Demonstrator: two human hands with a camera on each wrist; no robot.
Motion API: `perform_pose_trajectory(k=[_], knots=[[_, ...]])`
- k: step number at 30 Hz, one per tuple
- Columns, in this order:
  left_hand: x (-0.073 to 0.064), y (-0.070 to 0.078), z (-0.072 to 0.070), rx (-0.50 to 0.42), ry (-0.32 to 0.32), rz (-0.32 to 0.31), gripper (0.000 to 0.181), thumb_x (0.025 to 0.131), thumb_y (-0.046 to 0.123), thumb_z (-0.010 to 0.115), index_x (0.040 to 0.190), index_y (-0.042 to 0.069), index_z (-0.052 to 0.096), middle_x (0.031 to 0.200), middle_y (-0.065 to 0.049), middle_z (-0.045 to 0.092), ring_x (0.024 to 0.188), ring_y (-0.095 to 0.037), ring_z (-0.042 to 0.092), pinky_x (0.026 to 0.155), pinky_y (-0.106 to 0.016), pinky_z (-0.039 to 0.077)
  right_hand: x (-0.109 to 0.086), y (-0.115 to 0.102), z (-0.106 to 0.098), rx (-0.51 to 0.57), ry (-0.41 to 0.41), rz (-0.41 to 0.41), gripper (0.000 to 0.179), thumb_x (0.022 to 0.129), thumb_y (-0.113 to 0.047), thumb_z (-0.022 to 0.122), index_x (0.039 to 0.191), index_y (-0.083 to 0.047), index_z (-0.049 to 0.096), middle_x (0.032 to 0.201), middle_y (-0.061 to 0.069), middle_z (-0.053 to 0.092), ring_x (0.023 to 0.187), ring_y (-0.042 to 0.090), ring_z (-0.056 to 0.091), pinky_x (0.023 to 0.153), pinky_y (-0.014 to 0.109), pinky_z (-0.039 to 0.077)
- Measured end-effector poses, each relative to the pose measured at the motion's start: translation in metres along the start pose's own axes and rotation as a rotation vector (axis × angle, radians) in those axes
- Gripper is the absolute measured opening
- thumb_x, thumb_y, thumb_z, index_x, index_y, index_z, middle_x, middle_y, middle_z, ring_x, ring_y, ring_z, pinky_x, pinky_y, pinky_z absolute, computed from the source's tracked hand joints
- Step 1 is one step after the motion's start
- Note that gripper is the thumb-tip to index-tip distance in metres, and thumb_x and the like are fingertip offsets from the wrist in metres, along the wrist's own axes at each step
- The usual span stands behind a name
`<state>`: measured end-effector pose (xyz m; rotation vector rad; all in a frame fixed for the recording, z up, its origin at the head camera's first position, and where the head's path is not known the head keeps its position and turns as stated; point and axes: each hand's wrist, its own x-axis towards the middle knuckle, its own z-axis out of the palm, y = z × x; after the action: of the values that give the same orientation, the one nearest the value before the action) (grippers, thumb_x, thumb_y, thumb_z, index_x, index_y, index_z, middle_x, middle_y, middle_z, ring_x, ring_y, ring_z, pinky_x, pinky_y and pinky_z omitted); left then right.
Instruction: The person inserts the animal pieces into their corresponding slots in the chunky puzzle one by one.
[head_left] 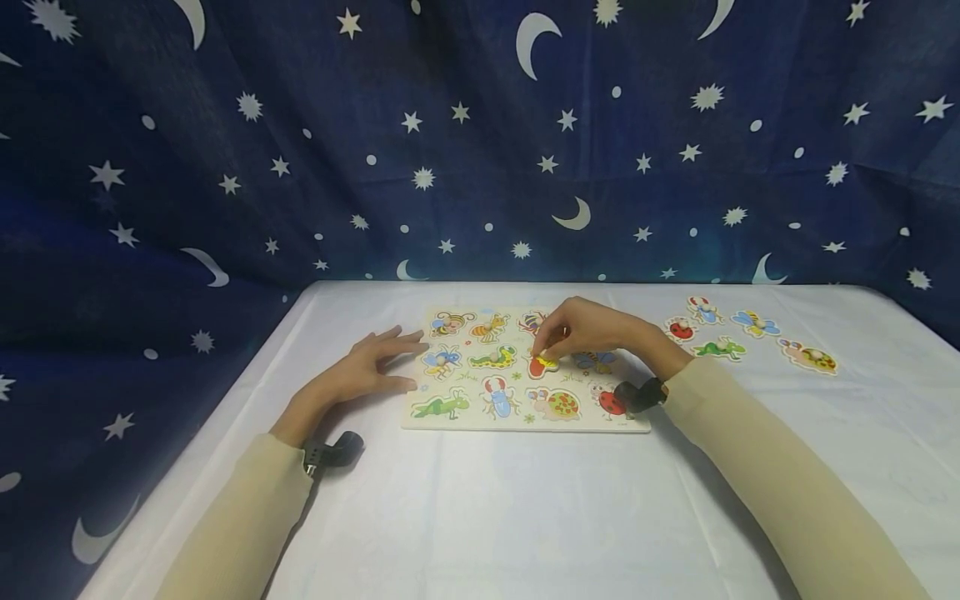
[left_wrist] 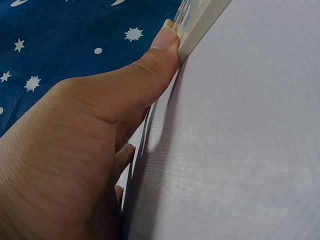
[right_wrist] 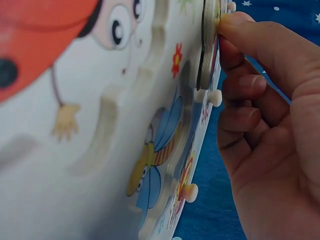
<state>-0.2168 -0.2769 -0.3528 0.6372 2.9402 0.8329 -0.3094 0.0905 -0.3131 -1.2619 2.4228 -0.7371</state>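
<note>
- I see the right hand [head_left: 581, 325] pinching a red-and-yellow puzzle piece [head_left: 537, 367].
- The left hand [head_left: 366, 367] has loosely spread fingers, thumb touching the pale rectangular picture board [head_left: 472, 424].

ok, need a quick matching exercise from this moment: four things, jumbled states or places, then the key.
Column A
1. Left hand
2. Right hand
3. Loose snail piece
4. Backdrop

Column B
a. Dark blue, with pale moons and stars
b. Thumb at the left edge of the puzzle board
c. On the white table, right of the board in the head view
d. Pinching a red-and-yellow piece over the board

Pairs: 1-b, 2-d, 3-c, 4-a
</note>
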Motion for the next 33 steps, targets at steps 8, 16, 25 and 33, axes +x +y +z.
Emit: perform_pose_trajectory(k=[8, 16, 25, 33], knots=[[0.0004, -0.0010, -0.0006, 0.007, 0.007, 0.023, 0.064, 0.078, 0.039, 0.076, 0.136, 0.020, 0.056, 0.149, 0.000, 0.040, 0.143, -0.031, 0.018, 0.115, -0.051, 0.003, 0.0001, 0.0000, -0.0003, -0.011, -0.009, 0.012, 0.014, 0.081, -0.010, 0.076, 0.089, -0.021, 0.076, 0.079, -0.009, 0.069, 0.073, 0.014, 0.053, 0.068, 0.031, 0.046], [0.0010, -0.0022, -0.0012, 0.007, -0.002, 0.019, 0.063, 0.079, 0.039, 0.076, 0.136, 0.022, 0.056, 0.149, 0.003, 0.039, 0.143, -0.028, 0.017, 0.116, -0.049, 0.003, 0.0005, 0.0002, 0.0003, -0.020, -0.014, 0.021, 0.016, 0.081, -0.009, 0.075, 0.088, -0.022, 0.077, 0.079, -0.009, 0.068, 0.073, 0.014, 0.052, 0.066, 0.029, 0.044], [-0.0007, -0.0020, -0.0012, -0.006, 0.005, 0.025, 0.063, 0.078, 0.039, 0.076, 0.135, 0.021, 0.057, 0.149, 0.002, 0.040, 0.143, -0.029, 0.018, 0.115, -0.050, 0.003, 0.0007, -0.0023, 0.0006, -0.013, -0.014, 0.020, 0.013, 0.081, -0.010, 0.076, 0.090, -0.020, 0.077, 0.081, -0.010, 0.070, 0.074, 0.013, 0.056, 0.070, 0.031, 0.048], [-0.0001, -0.0028, 0.0006, 0.002, 0.023, 0.048, 0.062, 0.078, 0.039, 0.076, 0.134, 0.019, 0.058, 0.148, -0.002, 0.042, 0.142, -0.034, 0.020, 0.114, -0.054, 0.005, -0.0001, 0.0018, 0.0017, -0.025, -0.004, 0.012, 0.015, 0.081, -0.011, 0.077, 0.090, -0.023, 0.076, 0.082, -0.010, 0.069, 0.074, 0.014, 0.056, 0.071, 0.032, 0.049]])
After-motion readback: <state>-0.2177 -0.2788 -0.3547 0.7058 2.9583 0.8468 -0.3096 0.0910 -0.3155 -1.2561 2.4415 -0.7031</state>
